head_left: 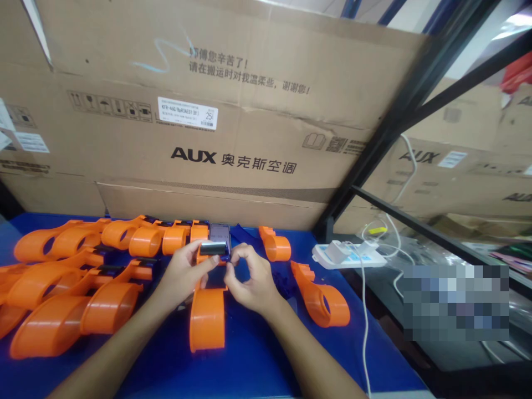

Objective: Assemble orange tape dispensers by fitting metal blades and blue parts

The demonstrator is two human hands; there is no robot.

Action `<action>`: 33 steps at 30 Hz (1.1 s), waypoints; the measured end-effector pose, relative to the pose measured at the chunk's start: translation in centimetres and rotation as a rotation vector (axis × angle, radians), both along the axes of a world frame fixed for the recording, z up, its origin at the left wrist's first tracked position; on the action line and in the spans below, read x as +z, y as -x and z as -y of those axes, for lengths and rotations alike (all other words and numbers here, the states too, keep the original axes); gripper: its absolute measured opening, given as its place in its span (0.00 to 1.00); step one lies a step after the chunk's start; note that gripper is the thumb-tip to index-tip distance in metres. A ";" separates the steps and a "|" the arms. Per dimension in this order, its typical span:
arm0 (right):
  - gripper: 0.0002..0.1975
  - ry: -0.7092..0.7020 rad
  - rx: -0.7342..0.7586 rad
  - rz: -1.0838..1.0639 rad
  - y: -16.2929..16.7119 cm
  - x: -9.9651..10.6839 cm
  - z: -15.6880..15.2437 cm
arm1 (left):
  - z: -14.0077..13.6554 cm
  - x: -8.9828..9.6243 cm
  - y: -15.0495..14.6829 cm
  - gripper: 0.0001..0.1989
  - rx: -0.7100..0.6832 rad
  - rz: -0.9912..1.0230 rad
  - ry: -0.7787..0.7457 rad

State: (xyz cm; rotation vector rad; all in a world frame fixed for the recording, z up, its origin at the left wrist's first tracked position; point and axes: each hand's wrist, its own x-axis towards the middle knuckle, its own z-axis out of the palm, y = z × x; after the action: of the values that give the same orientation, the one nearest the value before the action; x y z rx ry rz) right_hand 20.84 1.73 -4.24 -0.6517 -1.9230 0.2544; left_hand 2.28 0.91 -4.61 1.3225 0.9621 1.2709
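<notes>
Near the middle of the blue table, my left hand (pixel 180 277) is closed around the head of an orange plastic tape dispenser (pixel 208 318). Its wide loop hangs toward me, and a dark strip (pixel 213 249) runs across the top of its head. My right hand (pixel 255 282) pinches with thumb and forefinger at a small dark blue piece (pixel 225 257) on the right end of the head. The fingertips partly hide that piece. Just behind the head lies a phone (pixel 220 233) with its screen lit.
Several orange dispensers with dark ends (pixel 110 307) fill the left side. Two more orange dispensers (pixel 328 305) lie at right. A white power strip (pixel 349 255) with a trailing cable (pixel 366 332) sits by the right edge. A large cardboard box (pixel 233 122) stands behind, beside a black metal frame (pixel 374 144).
</notes>
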 end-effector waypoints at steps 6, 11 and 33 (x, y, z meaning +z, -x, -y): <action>0.07 0.040 0.083 0.033 -0.2 0.5 0.2 | 0.0 0.1 0.0 0.18 0.004 0.041 0.019; 0.03 0.219 0.107 -0.179 -0.2 0.3 -0.1 | 0.3 0.5 -0.2 0.21 -0.011 0.056 0.042; 0.21 0.801 0.383 -0.494 -0.2 1.1 -0.6 | 2.2 1.5 -1.0 0.38 -0.272 0.348 0.226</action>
State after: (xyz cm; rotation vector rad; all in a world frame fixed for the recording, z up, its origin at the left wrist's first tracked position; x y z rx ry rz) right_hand 21.07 2.33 -3.13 -0.6350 -1.4064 1.3425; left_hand 3.32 -1.28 -3.10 0.9780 0.6345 1.0999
